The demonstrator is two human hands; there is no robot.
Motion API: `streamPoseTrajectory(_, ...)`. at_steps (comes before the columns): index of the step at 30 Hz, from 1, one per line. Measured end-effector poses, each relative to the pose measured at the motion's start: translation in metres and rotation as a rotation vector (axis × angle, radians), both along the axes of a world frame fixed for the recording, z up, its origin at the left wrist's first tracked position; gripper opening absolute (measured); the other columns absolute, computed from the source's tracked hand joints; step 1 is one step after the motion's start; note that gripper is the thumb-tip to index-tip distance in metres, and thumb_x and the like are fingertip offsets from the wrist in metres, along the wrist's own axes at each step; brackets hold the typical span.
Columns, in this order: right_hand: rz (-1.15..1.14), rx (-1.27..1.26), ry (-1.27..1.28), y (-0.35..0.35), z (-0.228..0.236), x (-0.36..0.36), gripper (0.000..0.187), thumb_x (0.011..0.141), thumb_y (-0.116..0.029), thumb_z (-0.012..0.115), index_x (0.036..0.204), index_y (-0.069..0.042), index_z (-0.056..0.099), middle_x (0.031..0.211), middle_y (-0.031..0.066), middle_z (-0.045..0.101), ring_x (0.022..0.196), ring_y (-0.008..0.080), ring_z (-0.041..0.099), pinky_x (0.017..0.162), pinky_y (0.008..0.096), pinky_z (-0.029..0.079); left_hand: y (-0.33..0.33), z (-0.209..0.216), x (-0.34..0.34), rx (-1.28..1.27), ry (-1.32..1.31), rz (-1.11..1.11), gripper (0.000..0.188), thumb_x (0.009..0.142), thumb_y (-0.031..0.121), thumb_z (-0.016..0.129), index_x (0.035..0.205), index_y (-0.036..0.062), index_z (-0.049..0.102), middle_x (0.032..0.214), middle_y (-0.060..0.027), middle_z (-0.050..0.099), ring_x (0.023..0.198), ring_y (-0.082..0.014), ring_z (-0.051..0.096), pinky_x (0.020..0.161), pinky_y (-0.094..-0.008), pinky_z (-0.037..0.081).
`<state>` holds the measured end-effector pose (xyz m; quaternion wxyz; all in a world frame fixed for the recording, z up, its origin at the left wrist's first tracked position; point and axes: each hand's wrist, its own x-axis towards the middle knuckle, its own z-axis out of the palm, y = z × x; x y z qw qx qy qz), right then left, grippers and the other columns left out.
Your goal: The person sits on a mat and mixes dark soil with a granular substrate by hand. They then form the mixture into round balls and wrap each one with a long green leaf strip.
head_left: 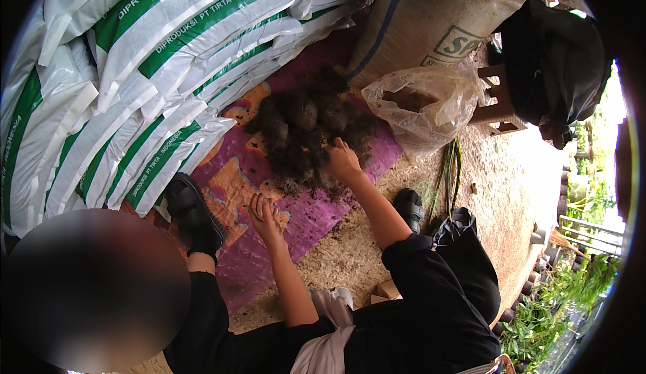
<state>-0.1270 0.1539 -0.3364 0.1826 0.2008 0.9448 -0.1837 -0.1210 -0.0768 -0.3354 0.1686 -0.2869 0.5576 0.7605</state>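
Observation:
A heap of dark, fibrous clumps [303, 121], some rounded into balls, lies on a purple mat [319, 232] with an orange pattern. My right hand [344, 163] is at the heap's near right edge, its fingers curled into the dark fibre. Nearer to me, my left hand [264, 217] is held above the mat with its fingers bent in toward the palm. Whatever that hand holds, if anything, is hidden by the fingers. Dark crumbs are scattered over the mat around the heap.
White and green sacks [168, 57] are stacked at the left. Behind the heap stand a big woven sack [431, 17] and a clear plastic bag [424, 115] of brown material. A stool [498, 98] bears black cloth [552, 64]. Long green strips [449, 179] and a black bag [464, 253] lie at the right.

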Motion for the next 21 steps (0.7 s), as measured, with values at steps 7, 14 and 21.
streamPoseTrajectory(7, -0.193, -0.216, 0.28, 0.002, -0.006, 0.047, 0.043, 0.065, -0.016, 0.072, 0.104, -0.006, 0.057, 0.09, 0.0145, 0.062, 0.078, 0.0315, 0.061, 0.07, 0.0383, 0.049, 0.004, 0.015, 0.0, -0.063, -0.051, -0.063, 0.049, 0.085, 0.032, 0.058, 0.127, 0.0113, 0.041, 0.124, -0.0092, 0.045, 0.111, -0.0223, 0.049, 0.091, -0.0391, 0.038)
streamPoseTrajectory(14, -0.858, -0.618, 0.618, -0.007, 0.028, 0.098, 0.036, 0.068, -0.016, 0.078, 0.093, 0.0, 0.058, 0.078, 0.0068, 0.063, 0.069, 0.0106, 0.056, 0.064, 0.0249, 0.045, 0.034, 0.029, 0.009, -0.012, 0.065, -0.174, 0.051, 0.085, 0.034, 0.057, 0.126, 0.0074, 0.042, 0.127, -0.0074, 0.044, 0.11, -0.0187, 0.049, 0.089, -0.0326, 0.039)
streamPoseTrajectory(21, -0.837, -1.128, 0.942, -0.007, 0.121, 0.097, 0.03, 0.076, -0.012, 0.072, 0.099, 0.0, 0.057, 0.087, 0.0014, 0.06, 0.078, 0.0085, 0.056, 0.067, 0.022, 0.045, 0.085, 0.133, 0.021, 0.33, 0.223, -0.34, 0.056, 0.086, 0.032, 0.059, 0.129, 0.002, 0.04, 0.126, -0.0109, 0.045, 0.115, -0.021, 0.045, 0.091, -0.0327, 0.041)
